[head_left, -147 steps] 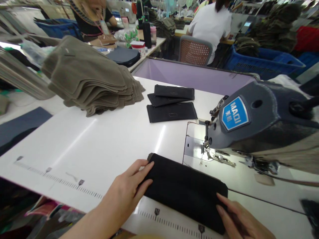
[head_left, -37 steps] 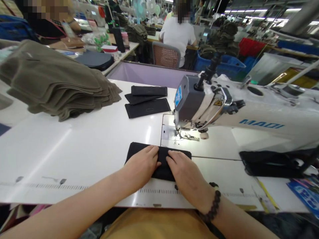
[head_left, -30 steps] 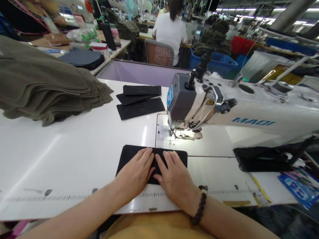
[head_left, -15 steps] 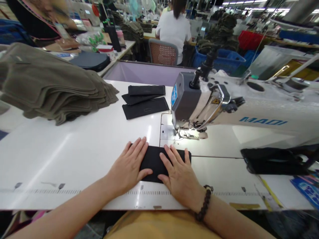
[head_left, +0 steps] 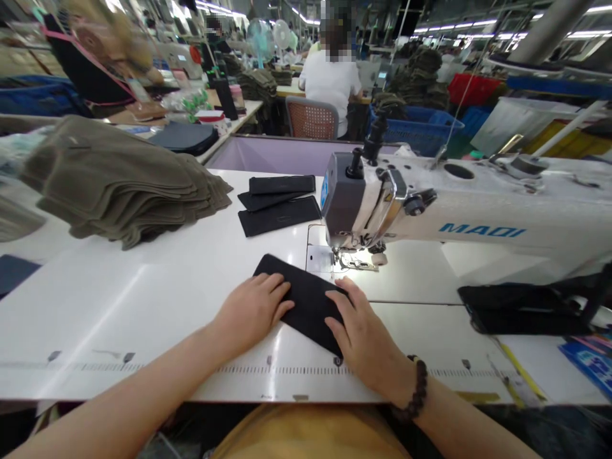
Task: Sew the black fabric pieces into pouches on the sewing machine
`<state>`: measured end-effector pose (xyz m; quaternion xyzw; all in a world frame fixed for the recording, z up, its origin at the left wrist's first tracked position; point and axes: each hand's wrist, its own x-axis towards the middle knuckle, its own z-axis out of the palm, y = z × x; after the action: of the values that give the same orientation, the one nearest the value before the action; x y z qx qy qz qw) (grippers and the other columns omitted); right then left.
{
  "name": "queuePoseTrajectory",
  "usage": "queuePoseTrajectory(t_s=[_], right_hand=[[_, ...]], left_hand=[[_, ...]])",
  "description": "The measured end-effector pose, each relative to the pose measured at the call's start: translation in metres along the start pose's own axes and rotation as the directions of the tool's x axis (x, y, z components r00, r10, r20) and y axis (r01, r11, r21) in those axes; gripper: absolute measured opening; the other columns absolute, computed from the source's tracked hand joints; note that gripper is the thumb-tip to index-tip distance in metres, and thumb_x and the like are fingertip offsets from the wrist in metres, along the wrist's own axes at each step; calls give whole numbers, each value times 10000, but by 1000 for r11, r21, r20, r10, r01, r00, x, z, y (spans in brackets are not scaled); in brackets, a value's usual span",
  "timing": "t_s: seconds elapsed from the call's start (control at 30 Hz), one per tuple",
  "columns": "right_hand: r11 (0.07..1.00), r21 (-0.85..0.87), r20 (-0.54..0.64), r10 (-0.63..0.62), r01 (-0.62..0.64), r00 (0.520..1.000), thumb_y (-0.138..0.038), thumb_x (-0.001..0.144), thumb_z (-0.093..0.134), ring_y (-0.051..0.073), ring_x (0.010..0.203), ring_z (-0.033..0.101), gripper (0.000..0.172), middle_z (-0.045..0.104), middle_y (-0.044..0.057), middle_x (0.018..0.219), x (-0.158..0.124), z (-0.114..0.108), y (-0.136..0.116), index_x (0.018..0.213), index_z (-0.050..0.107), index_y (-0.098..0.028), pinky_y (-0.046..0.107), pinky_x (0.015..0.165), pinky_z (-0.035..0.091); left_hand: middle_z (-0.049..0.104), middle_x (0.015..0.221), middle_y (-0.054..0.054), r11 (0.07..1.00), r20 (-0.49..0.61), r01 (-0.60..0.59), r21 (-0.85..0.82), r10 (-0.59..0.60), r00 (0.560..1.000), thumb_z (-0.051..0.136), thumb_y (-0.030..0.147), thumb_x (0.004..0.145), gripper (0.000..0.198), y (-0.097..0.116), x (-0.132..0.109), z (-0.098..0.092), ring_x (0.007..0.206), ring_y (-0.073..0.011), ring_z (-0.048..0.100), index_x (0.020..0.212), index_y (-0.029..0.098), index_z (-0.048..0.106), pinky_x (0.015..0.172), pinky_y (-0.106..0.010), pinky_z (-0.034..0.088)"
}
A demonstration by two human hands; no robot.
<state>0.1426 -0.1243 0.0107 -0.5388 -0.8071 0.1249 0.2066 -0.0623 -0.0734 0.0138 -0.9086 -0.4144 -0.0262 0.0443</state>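
At the left, a stack of olive fabric pieces (head_left: pixel 124 182) rests on the white tabletop (head_left: pixel 162 312). The left hand (head_left: pixel 246 312) lies over the black fabric panel's (head_left: pixel 308 303) left end, fingers loosely spread and slightly bent, touching its top without clasping it. The panel lies between both hands, both equally near, its long axis slanting from far left to near right. The right hand's (head_left: pixel 366 335) fingers are parted and curved, thumb apart, touching the right end from above. Just beyond sits the sewing machine's needle plate (head_left: pixel 318 258).

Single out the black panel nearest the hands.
It's the panel lying slantwise with the left hand and right hand on its ends; the three piled panels lie beyond, untouched.
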Motion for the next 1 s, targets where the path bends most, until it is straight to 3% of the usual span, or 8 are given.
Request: queuePoseTrajectory(t_s=[0.07,0.17,0.27,0.37,0.47,0.53,0.67,1.0], right_hand=[[996,-53,39,-75,77,996,-122,842,446,236,1061,482,235,547,138,1117,5,-6,8,1047,560,-108,429,901,419],[939,-157,170,-278,305,945,-122,856,449,220,962,527,196,599,113,1040,19,-14,22,989,593,-119,396,813,448],[861,-173,256,-429,477,866,-154,868,452,212,895,542,183,616,108,987,35,-19,37,958,607,-120,376,766,451],[837,-59,227,-520,544,824,-183,881,432,190,844,540,202,623,91,938,44,-19,51,934,614,-114,346,770,448],[839,44,109,-544,543,832,-199,901,391,171,837,533,244,616,83,951,45,-16,64,941,614,-109,313,773,447],[863,19,52,-505,505,861,-216,908,383,174,826,533,263,609,89,939,44,-15,70,966,616,-109,316,757,447],[913,-110,81,-386,393,919,-267,889,436,180,720,521,268,583,80,805,42,-14,73,1013,624,-122,306,651,442],[918,-209,101,-321,336,941,-250,868,474,173,686,511,247,571,62,744,44,-10,71,1025,626,-135,295,653,410]], left_hand=[[563,1129,-147,1000,-19,-3,-15,2,1000,441,392,874,396,-11,28,4,1007,-277,534,1096,87,562,857,-425,428],[476,1238,-193,998,-29,-63,-20,62,998,526,343,839,448,-21,62,9,1134,-317,443,1175,49,491,931,-477,358],[519,1190,-129,987,-28,-156,-49,154,988,519,212,845,306,-12,78,8,1079,-232,498,1136,115,528,917,-362,393],[576,1076,-79,971,-19,-221,-88,220,975,496,239,858,208,2,78,7,988,-187,544,1023,150,586,880,-307,419],[549,1116,-121,973,-31,-193,-126,191,981,494,333,854,311,7,76,10,1056,-241,502,1063,112,559,928,-387,382],[509,1190,-135,972,-24,-173,-157,171,985,497,346,851,365,5,77,13,1121,-262,457,1125,107,523,965,-420,342],[467,1258,-132,967,2,-157,-199,161,987,476,343,863,392,0,80,18,1183,-266,402,1183,116,481,997,-434,298],[450,1291,-140,971,-12,-175,-165,176,984,439,326,884,384,-5,87,25,1208,-268,381,1199,111,477,1013,-456,253]])
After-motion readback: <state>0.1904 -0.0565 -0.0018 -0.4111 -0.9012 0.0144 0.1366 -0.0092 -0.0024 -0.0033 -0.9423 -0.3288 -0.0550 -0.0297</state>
